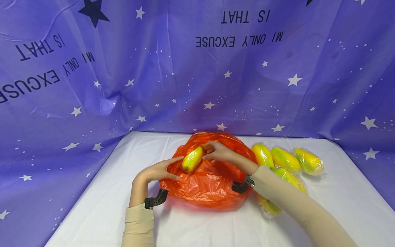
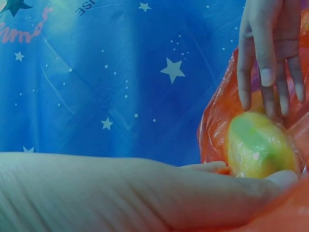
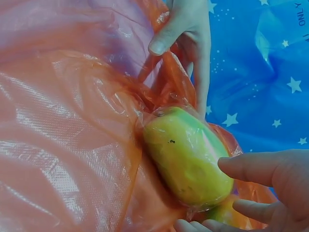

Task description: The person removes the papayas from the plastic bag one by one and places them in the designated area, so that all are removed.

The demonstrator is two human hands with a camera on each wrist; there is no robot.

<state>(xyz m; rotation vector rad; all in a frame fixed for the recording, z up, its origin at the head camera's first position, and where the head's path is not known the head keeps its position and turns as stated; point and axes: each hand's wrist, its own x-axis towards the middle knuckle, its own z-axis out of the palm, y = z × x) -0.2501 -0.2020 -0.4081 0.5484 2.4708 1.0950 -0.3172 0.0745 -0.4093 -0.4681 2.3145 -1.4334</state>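
Observation:
A red plastic bag (image 1: 210, 188) lies on the table with its mouth spread. In its mouth rests a yellow-green papaya-like fruit (image 1: 192, 159) in clear wrap. My left hand (image 1: 158, 170) is at the bag's left rim, thumb and fingers spread apart, with bag film between them in the right wrist view. Over the fruit's right side, my right hand (image 1: 217, 152) has its fingers extended and parted. In the right wrist view the fruit (image 3: 188, 157) lies beside the right fingertips. Part of another yellow fruit (image 3: 224, 212) shows beneath it.
Several wrapped yellow-green fruits (image 1: 285, 159) lie on the white tablecloth (image 1: 348, 195) right of the bag, some partly behind my right forearm. A purple star-printed curtain (image 1: 185, 68) stands behind the table and along its sides. Each wrist wears a black band (image 1: 156, 199).

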